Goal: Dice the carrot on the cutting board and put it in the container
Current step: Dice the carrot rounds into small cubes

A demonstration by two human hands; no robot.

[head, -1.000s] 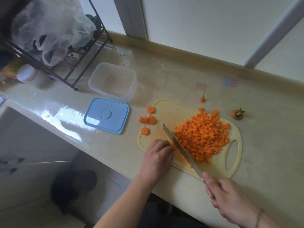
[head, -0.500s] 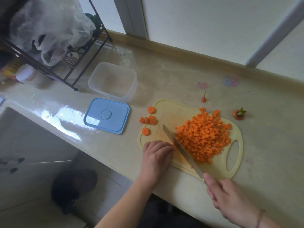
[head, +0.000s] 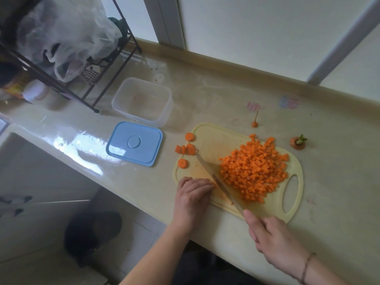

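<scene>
Fingers of the left hand [head: 193,195] curl knuckles-forward at the cutting board [head: 213,140] edge, seemingly steadying a last carrot piece I cannot see; right hand [head: 275,241] grips the knife [head: 216,177], blade walling off the diced carrot [head: 255,169] heap; container [head: 144,101] waits open nearby, still without carrot

One head view, looking steeply down and forward from above the near edge of the counter [head: 205,95], close over the board [head: 213,140]; the wall [head: 246,27] lies beyond the board
</scene>
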